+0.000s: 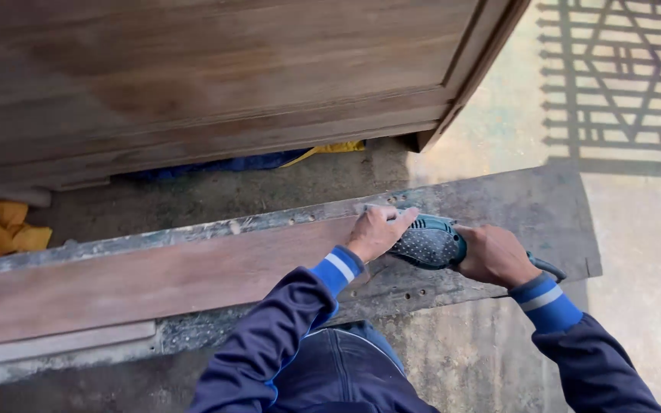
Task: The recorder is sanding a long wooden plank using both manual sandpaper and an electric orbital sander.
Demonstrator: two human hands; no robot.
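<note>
The work went on outdoors on a stained concrete floor (491,359), where sunlight threw the shadow of a lattice gate (621,84) across the upper right corner. A long grey workbench plank (529,214), scuffed and dotted with small holes, ran across the view, and a reddish-brown board (154,279) lay flat along it, with a thinner pale strip (55,343) just beside its near edge at the left. A blue-and-black power sander (428,242) sat at the right end of the board, on the plank. The left hand (376,231) lay curled over the front of the sander, fingers pressed down on its nose. The right hand (495,256) was closed around the rear handle, where a cord (548,268) came out. Behind the bench stood a large wooden cabinet (216,84), tilted, with yellow cloth (1,229) and blue cloth (231,164) showing beneath it.
</note>
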